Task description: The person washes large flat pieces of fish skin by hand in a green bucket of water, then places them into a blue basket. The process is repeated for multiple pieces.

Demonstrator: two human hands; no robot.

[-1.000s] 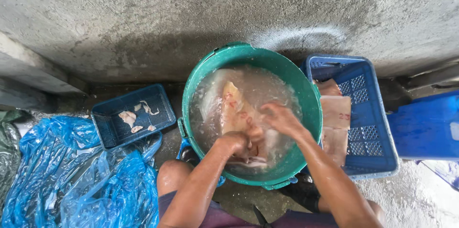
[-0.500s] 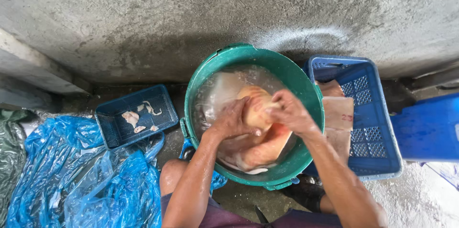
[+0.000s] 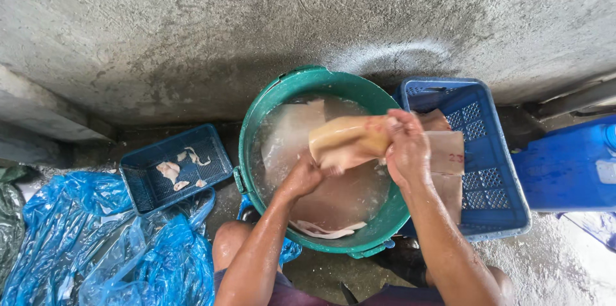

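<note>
Green plastic tub (image 3: 253, 127), round, filled with cloudy water, standing on wet concrete ground (image 3: 192, 36); pale sheets of skin lie sunk in it and thin white strips (image 3: 324, 227) rest near its front wall. Right hand (image 3: 405, 148): closed around one end of a tan, folded slab of raw skin (image 3: 346, 140), held above the water, over the tub's right half. Left hand (image 3: 301, 177): fingers curled on the lower edge of the same slab, just at the waterline. Blue slotted crate (image 3: 491, 152), touching the tub's right side, holds stacked pale slabs (image 3: 447, 158). Small dark blue basket (image 3: 173, 168), left of the tub and apart from it, holds a few white scraps. Crumpled blue plastic sheeting (image 3: 96, 248) lies at lower left, just below the basket. Blue container (image 3: 571, 165) stands at far right, beside the crate.
</note>
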